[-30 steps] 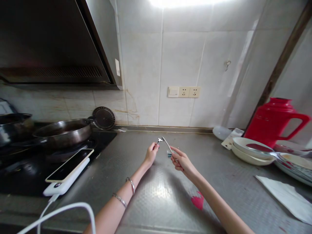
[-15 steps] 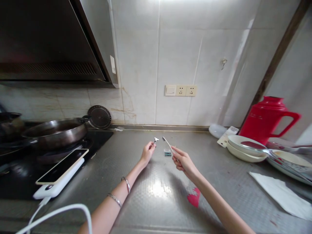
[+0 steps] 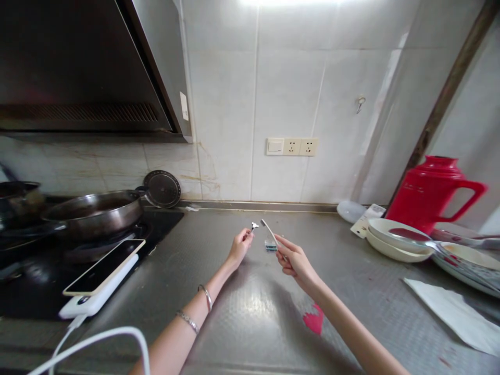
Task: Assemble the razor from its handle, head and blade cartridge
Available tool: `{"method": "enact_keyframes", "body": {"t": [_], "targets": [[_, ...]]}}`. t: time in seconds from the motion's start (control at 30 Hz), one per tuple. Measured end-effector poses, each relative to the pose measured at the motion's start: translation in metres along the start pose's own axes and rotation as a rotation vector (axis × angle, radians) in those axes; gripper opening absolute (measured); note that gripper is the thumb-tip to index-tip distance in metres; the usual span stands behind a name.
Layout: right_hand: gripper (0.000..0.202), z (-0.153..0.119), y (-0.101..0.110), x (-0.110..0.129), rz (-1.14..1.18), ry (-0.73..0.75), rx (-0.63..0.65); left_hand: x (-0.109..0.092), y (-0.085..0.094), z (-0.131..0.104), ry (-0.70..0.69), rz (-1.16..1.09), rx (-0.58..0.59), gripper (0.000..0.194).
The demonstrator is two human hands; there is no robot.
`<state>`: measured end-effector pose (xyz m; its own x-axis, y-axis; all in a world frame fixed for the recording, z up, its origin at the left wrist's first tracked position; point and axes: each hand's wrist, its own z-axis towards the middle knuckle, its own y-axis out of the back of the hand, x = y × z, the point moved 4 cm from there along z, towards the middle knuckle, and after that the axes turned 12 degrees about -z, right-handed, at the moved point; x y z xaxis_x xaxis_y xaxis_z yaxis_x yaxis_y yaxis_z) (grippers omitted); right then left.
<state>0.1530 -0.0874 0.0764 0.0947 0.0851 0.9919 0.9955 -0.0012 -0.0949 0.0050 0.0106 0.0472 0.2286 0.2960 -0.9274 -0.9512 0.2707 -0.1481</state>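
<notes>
Between its fingertips my left hand [image 3: 241, 247] pinches a small metal piece with a white, pronged end [image 3: 254, 226]. A slim pale stick with a dark tip [image 3: 269, 228], which looks like a small brush, is held in my closed right hand [image 3: 292, 258]. Its tip points up and left, a short gap to the right of the metal piece. On the steel counter [image 3: 219, 229] between my hands lies a small clear and teal item [image 3: 270, 246], close to my right fingers.
At left are a steel pan [image 3: 96, 211], a phone [image 3: 104, 266] on a white power bank [image 3: 99, 291], and a cable. A red jug [image 3: 427, 192], stacked bowls [image 3: 398, 249] and white paper [image 3: 455, 312] are at right. A red scrap [image 3: 314, 319] lies near my right forearm.
My left hand and the metal piece have shifted slightly right, nearer the stick's tip. The whole view has also moved a little. Both hands keep their grips.
</notes>
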Motion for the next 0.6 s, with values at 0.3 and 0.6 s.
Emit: {"method": "enact_keyframes", "body": {"t": [0.3,0.6], "targets": [[0.053,-0.005,-0.013,-0.013,0.147,-0.061,0.027,-0.001,0.002,-0.001,-0.031,-0.007,-0.068,0.031],[0.051,-0.011,-0.037,-0.019,0.265,-0.072,0.003,0.001,-0.010,-0.005,-0.049,-0.127,-0.009,0.030]]}}
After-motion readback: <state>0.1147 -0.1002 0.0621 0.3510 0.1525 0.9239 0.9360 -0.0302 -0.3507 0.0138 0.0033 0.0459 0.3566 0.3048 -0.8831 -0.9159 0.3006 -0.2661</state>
